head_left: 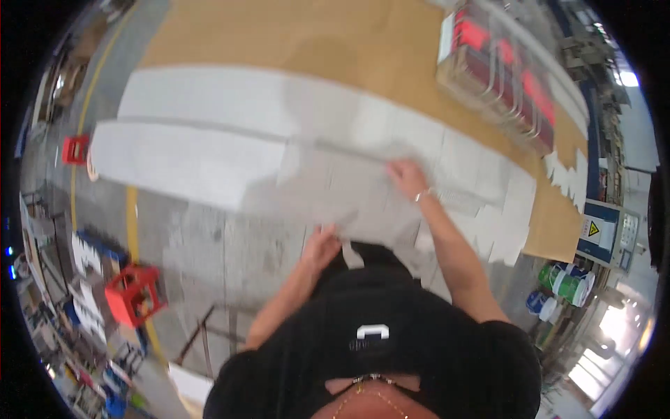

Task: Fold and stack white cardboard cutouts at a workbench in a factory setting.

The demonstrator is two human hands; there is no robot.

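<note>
Two long white sheets, apparently cardboard, lie across the work surface: a far sheet (209,94) and a near sheet (188,157) that partly overlaps it. At the near sheet's front edge, my left hand (321,246) is closed with fingers pinched on that edge. A narrow pale strip (353,255) hangs just right of it, against my dark clothing; whether it is attached to the sheet is unclear. Farther forward and to the right, my right hand (407,178) rests by the seam between the sheets, its fingers bent and blurred. What lies under those fingertips is hidden.
Brown cardboard (230,35) extends beneath and behind the sheets. A wire-framed stack with red pieces (499,77) stands at the far right. Torn-edged white pieces (513,216) lie near right. A red stool (135,293) and several paint-type buckets (569,283) stand on the floor.
</note>
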